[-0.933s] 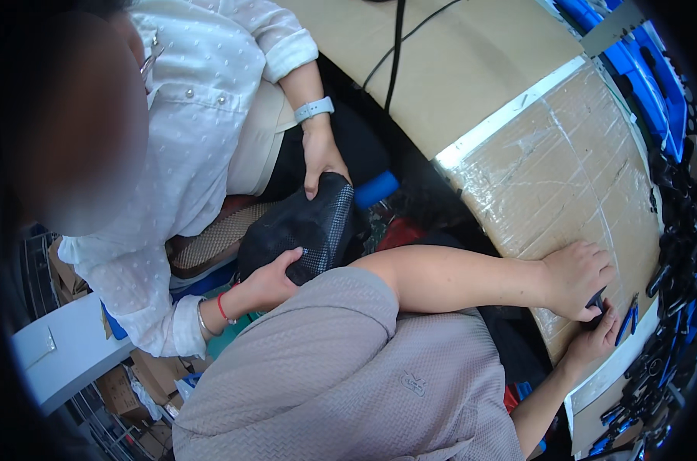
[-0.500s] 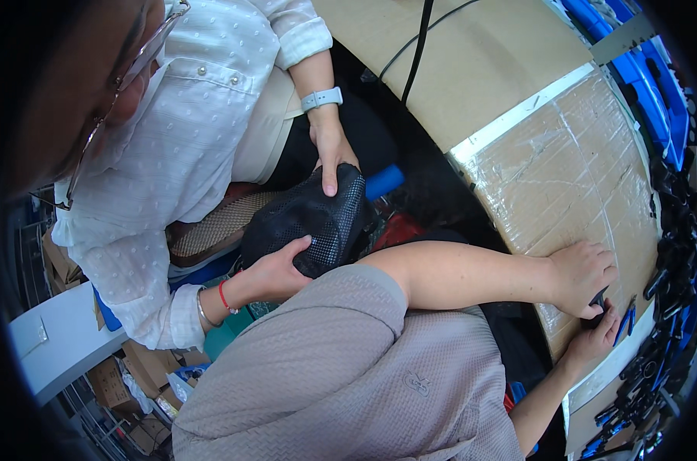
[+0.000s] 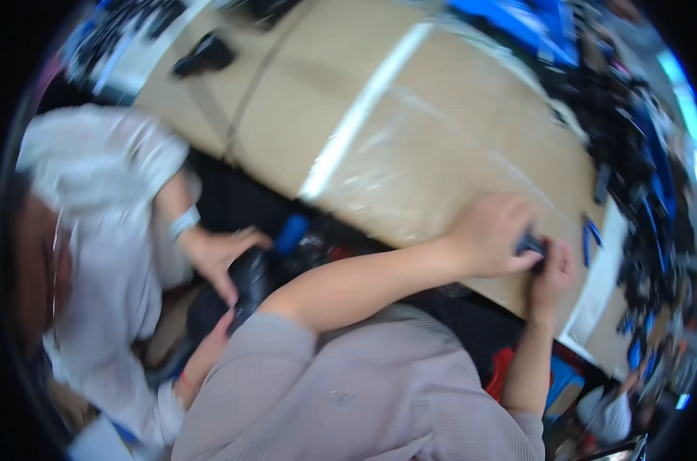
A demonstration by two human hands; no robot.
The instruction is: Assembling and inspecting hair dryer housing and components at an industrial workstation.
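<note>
Over the plastic-covered table, my left hand (image 3: 490, 234) and my right hand (image 3: 552, 280) meet with closed fingers on a small dark object (image 3: 529, 244). Most of that object is hidden by the fingers, and blur keeps its kind from showing. A slim blue-handled tool (image 3: 589, 240) lies on the table just beyond my right hand. To my left, a co-worker's hand (image 3: 218, 257) with a pale watch band grips a black mesh-like item (image 3: 252, 280) near my left upper arm.
The brown table (image 3: 440, 154) has a white strip (image 3: 367, 107) across it. A black object (image 3: 205, 55) lies at its far left. Dark parts and blue bins (image 3: 529, 27) line the far and right edges. A red item (image 3: 499, 373) is below the table edge by my right forearm.
The view has swung toward the table and blurred, showing more of its far left. My hands stay together on the small dark object. The co-worker's hands have shifted on the black mesh-like item.
</note>
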